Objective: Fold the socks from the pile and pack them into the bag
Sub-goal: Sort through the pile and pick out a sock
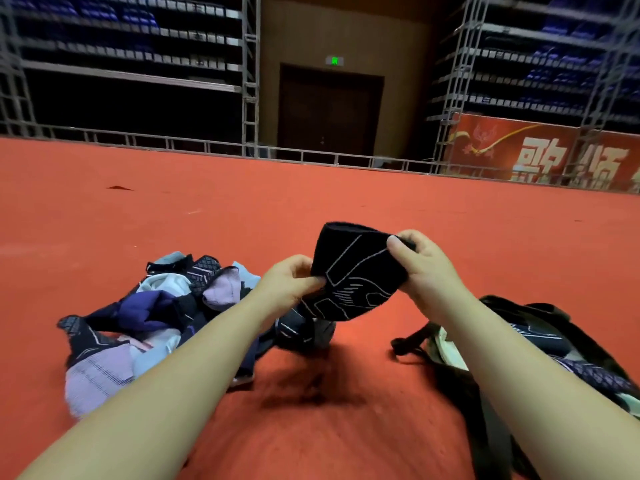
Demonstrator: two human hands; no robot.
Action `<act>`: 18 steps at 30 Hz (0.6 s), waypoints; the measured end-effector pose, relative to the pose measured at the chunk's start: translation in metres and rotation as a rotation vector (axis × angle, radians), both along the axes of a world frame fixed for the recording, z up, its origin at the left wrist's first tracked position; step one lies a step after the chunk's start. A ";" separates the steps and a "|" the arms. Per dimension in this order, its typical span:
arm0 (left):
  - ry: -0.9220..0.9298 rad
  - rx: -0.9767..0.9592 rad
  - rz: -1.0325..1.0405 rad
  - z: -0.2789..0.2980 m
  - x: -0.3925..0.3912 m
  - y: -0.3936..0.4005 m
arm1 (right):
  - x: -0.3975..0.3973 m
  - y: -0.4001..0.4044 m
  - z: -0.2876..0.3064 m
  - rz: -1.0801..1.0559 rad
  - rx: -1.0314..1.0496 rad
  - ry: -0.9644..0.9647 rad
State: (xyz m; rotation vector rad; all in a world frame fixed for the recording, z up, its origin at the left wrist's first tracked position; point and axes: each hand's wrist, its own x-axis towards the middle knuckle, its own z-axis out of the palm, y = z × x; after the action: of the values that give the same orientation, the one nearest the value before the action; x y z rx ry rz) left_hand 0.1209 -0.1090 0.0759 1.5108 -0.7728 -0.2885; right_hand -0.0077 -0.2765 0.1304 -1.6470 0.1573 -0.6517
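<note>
Black sock (353,271) pinched by left hand (287,282) and right hand (420,261) above red floor (311,202).
Sock pile (145,313) at 8 o'clock, partly hidden by left forearm; bag (540,344) at 4 o'clock, crossed by right forearm.

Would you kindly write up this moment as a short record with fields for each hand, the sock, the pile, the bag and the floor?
left hand: pinches the lower left edge of the black sock
right hand: pinches its upper right edge
black sock: held up in the air, white line pattern
sock pile: on the floor, left of the arms
bag: open, on the right, socks inside
floor: red carpet
</note>
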 end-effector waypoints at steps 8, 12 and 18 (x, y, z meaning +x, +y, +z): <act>0.194 0.334 -0.535 -0.108 -0.065 0.059 | -0.037 0.009 -0.115 0.216 0.225 0.534; 0.224 0.392 -0.431 -0.116 -0.080 0.065 | -0.048 0.014 -0.151 0.183 -0.001 0.755; 0.099 0.389 -0.102 -0.119 -0.083 0.056 | -0.043 0.013 -0.164 0.003 -0.368 0.698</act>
State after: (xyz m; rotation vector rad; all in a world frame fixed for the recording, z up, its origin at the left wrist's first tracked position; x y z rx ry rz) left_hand 0.0377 -0.0525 -0.0434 1.8074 -0.7432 -0.6134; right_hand -0.0510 -0.2635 -0.0341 -2.1807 0.5622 -0.0740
